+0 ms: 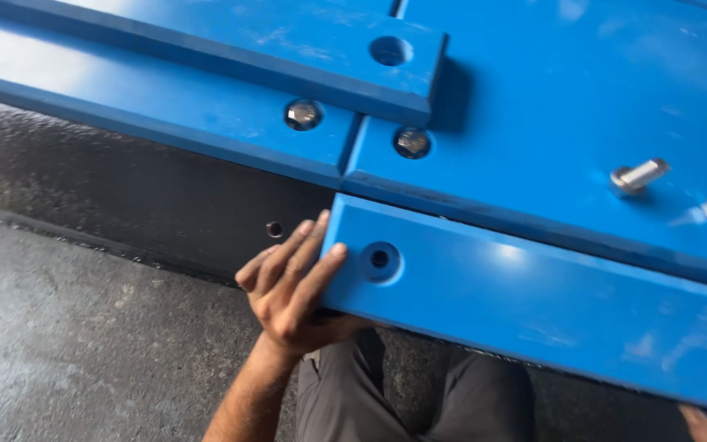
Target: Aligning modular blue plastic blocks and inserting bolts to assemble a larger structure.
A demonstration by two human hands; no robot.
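Left hand: your left hand (292, 286) grips the near end of the long blue plank (533, 303), fingers spread over its top face and thumb tucked under the edge.
Right hand: only a sliver of your right hand (701, 424) shows at the bottom right corner, under the plank's far part; you cannot tell whether it grips or just supports.
Plank position: it lies tilted across your knees, its upper edge against the big blue panel (574, 106), with its counterbored hole (380, 259) just beside your fingertips.
Mounting face: the black surface (149, 188) behind has a small hole (274, 229) near your fingers, apart from the plank's hole.
Fixings: two hex bolts (303, 115) sit seated in the upper planks; two loose bolts (638, 176) lie on the panel.
Risk: with one end held by fingertip grip, the plank could slip and pinch your fingers against the panel edge.
Risk: jolting the panel could roll the loose bolts off.
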